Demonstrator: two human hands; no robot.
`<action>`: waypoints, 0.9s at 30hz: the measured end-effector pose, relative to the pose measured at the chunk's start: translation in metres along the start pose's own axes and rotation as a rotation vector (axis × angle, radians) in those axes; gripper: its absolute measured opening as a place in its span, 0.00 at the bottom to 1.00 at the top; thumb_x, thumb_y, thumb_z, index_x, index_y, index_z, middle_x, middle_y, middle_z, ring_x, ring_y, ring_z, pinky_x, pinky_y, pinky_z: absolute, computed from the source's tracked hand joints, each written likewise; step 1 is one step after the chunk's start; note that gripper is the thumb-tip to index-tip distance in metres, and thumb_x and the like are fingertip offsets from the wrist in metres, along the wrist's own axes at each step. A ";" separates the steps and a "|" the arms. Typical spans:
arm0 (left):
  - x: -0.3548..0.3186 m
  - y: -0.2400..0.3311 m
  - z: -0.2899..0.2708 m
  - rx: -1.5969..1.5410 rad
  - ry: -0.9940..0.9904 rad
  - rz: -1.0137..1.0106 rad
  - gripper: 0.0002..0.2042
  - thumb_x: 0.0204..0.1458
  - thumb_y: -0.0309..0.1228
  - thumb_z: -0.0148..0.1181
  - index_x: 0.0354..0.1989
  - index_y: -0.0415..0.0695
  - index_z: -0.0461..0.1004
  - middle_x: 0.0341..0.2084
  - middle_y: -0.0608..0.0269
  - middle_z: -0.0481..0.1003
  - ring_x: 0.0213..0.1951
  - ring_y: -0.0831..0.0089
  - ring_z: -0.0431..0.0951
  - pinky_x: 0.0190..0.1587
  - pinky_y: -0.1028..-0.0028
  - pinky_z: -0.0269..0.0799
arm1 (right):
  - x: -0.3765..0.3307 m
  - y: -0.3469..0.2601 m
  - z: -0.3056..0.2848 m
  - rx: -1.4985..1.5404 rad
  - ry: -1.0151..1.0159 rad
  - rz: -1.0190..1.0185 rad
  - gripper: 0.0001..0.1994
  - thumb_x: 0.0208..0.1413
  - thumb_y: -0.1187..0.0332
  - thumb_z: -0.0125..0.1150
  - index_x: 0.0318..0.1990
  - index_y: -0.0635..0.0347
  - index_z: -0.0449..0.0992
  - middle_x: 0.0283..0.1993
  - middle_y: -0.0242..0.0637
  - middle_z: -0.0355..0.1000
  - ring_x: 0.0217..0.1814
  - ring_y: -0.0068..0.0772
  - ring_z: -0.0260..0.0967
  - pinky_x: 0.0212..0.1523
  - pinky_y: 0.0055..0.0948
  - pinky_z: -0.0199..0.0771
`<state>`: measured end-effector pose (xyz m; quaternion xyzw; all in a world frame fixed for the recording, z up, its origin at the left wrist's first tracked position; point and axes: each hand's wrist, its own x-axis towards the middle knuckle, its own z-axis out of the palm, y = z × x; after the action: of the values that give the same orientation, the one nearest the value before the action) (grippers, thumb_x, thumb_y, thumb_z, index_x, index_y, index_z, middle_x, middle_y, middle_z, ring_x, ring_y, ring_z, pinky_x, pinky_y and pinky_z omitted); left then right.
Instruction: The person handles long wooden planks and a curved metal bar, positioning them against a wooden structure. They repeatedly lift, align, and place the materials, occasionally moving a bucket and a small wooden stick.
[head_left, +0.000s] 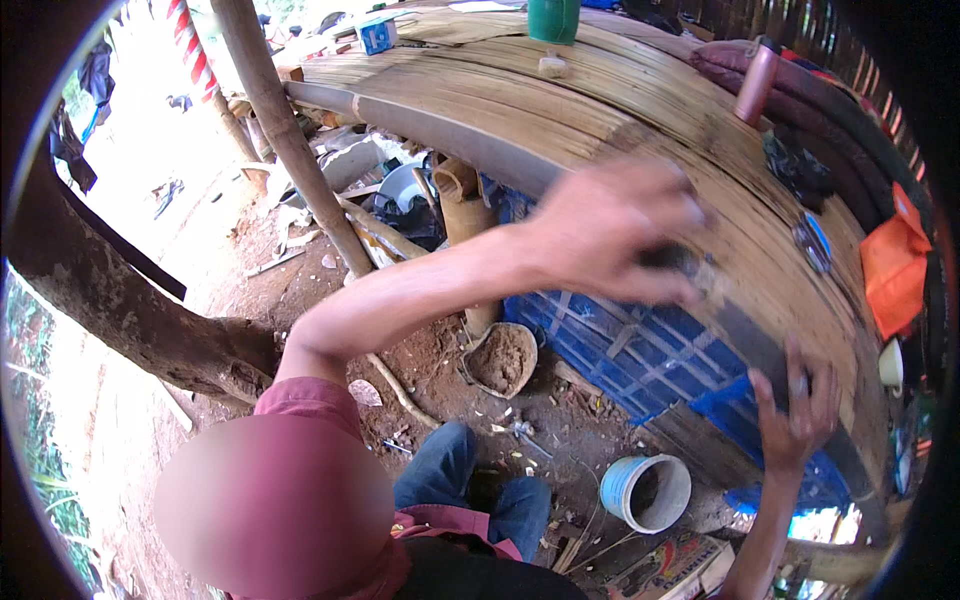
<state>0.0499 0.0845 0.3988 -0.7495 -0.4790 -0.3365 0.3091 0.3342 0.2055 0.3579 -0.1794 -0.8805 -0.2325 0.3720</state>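
My left hand (pixel 625 225) reaches across above the edge of a bamboo-slat platform (pixel 480 95). It is smeared by motion, so its grip does not show. A small dark blurred thing (pixel 672 258) shows under its fingers; I cannot make out its kind or whether the hand holds it. My right hand (pixel 802 410) is at the platform's near right edge, fingers raised and apart, with nothing plainly in them. Below both hands, blue sheeting (pixel 620 335) covers a lattice on the platform's side.
On the platform are a green container (pixel 553 20), a pink bottle (pixel 757 85), a blue box (pixel 378 36) and an orange bag (pixel 893 265). Below stand a white bucket (pixel 663 493) and a soil-filled vessel (pixel 500 360). A bamboo post (pixel 290 130) rises at left.
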 end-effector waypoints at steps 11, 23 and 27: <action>-0.214 -0.349 -0.199 0.030 0.895 -1.734 0.33 0.39 0.48 0.64 0.46 0.30 0.66 0.34 0.54 0.70 0.35 0.63 0.71 0.33 0.66 0.68 | -0.003 0.006 -0.005 -0.004 -0.118 0.016 0.31 0.38 0.50 0.69 0.47 0.62 0.73 0.38 0.43 0.69 0.40 0.49 0.66 0.43 0.42 0.65; -0.283 -0.364 -0.201 -0.200 1.076 -1.512 0.24 0.45 0.46 0.59 0.46 0.41 0.71 0.40 0.55 0.72 0.40 0.67 0.73 0.37 0.70 0.69 | 0.047 0.005 -0.025 0.244 -0.446 0.074 0.25 0.40 0.60 0.70 0.47 0.58 0.73 0.36 0.48 0.69 0.36 0.52 0.67 0.36 0.46 0.69; -0.340 -0.391 -0.202 -0.530 1.196 -1.359 0.17 0.53 0.36 0.55 0.50 0.44 0.69 0.43 0.65 0.72 0.46 0.72 0.71 0.41 0.68 0.69 | 0.043 0.013 -0.031 0.239 -0.605 0.135 0.27 0.36 0.60 0.72 0.47 0.56 0.74 0.36 0.47 0.69 0.35 0.51 0.68 0.35 0.44 0.71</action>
<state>-0.4614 -0.1109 0.2992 -0.0587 -0.4833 -0.8713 0.0609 0.3294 0.2056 0.4122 -0.2532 -0.9583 -0.0385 0.1267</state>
